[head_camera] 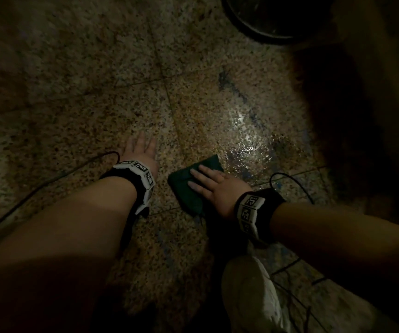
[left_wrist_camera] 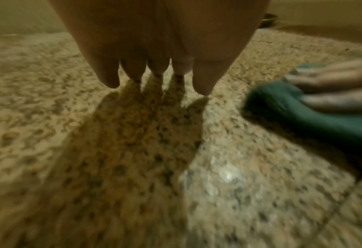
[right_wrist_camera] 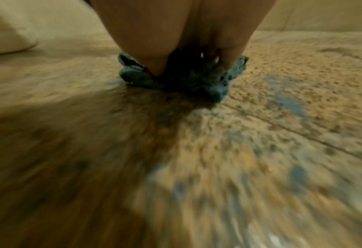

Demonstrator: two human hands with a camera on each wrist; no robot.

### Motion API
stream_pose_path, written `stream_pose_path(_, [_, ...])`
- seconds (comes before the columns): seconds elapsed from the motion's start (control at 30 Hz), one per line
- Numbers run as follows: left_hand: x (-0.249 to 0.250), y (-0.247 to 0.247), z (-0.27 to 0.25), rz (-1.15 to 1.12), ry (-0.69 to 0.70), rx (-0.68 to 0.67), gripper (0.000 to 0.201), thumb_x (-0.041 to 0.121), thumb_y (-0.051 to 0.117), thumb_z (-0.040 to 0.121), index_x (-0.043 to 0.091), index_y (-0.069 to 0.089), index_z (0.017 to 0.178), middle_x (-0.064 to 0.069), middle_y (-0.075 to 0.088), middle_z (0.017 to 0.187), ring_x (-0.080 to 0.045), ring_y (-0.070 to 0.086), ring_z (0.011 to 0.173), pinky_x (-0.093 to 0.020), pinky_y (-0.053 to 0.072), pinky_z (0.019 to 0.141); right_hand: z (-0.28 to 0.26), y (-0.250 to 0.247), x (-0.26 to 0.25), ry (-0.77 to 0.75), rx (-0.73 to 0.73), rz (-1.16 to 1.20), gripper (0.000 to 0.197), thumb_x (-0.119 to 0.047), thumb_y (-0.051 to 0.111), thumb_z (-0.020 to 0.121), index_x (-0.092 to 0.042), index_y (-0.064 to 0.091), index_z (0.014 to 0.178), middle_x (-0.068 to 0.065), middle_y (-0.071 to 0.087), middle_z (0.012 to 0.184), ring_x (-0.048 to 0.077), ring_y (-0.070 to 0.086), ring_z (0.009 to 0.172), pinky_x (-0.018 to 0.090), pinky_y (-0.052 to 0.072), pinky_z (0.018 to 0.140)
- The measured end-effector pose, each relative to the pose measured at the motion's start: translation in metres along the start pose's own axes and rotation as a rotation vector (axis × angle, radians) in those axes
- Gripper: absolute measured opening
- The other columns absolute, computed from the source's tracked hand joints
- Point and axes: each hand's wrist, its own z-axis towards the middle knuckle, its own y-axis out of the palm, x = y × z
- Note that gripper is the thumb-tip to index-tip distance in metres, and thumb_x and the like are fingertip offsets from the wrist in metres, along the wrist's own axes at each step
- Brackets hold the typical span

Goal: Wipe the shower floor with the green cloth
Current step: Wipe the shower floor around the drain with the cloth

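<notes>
The green cloth lies folded on the speckled shower floor at centre. My right hand presses flat on it with straight, spread fingers; the same cloth shows under that hand in the left wrist view, and bunched under the fingers as cloth in the right wrist view. My left hand rests to the left of the cloth, fingers straight and spread just above or on the bare floor, holding nothing.
A wet glossy patch shines just beyond the cloth. A dark round basin stands at the back right. Black cables trail over the floor from both wrists. My knee in pale cloth is at the lower right.
</notes>
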Motion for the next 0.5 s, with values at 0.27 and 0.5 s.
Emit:
stream_pose_path(0.27, [-0.004,0.005,0.003,-0.024,0.02,0.017,0.068,0.041,0.03,0.101,0.022,-0.014,0.15,-0.003,-0.023,0.155,-0.028,-0.011,0.145,-0.041,0.006,0.118,0.027,-0.028,0.024,0.132,0.086,0.073,0.066,-0.024,0.033,0.101,-0.02,-0.011,0.151,0.007,-0.022,0.156,0.026,-0.017,0.145,0.039,0.01,0.118])
stream_pose_path(0.5, [0.005,0.001,0.005,0.065,0.092,0.088,0.068,0.044,0.03,0.101,0.027,-0.014,0.149,-0.003,-0.024,0.155,-0.029,-0.01,0.145,-0.043,0.005,0.118,-0.008,0.006,0.019,0.115,0.035,0.097,0.069,-0.023,0.035,0.1,-0.02,-0.011,0.151,0.007,-0.025,0.155,0.025,-0.02,0.144,0.036,0.006,0.117])
